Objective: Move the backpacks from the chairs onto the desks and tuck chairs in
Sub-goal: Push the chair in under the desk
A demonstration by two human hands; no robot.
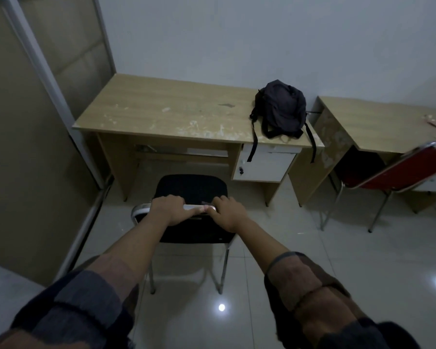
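1. Black chair (190, 188) front and centre, seat empty, standing on the tiled floor (312, 273) just short of the near worktop (166, 109), not tucked under it.
2. Left grip (170, 209) is clenched over the chrome top rail (141, 210) of the chair back, fingers wrapped over the far side, thumb lying along the bar.
3. Right grip (228, 214) is locked on the same rail, right beside the left one, the thumbs almost touching in the middle.
4. Both forearms reach straight forward, sleeves (307, 280) pushed up toward the elbows.
5. Beyond the grips and off to the right, the dark backpack (281, 108) sits on the near worktop at its right end, leaning by the white wall (262, 34).
6. Two of its straps (253, 144) dangle over the front edge, one across the white drawer unit (262, 167) below.
7. Further right of the grips, a red chair (400, 172) on chrome legs stands pulled out from a second worktop (378, 122); its seat looks bare, though the frame edge cuts it off.
8. Left of the grips, a beige partition (23, 122) closes off the corner.
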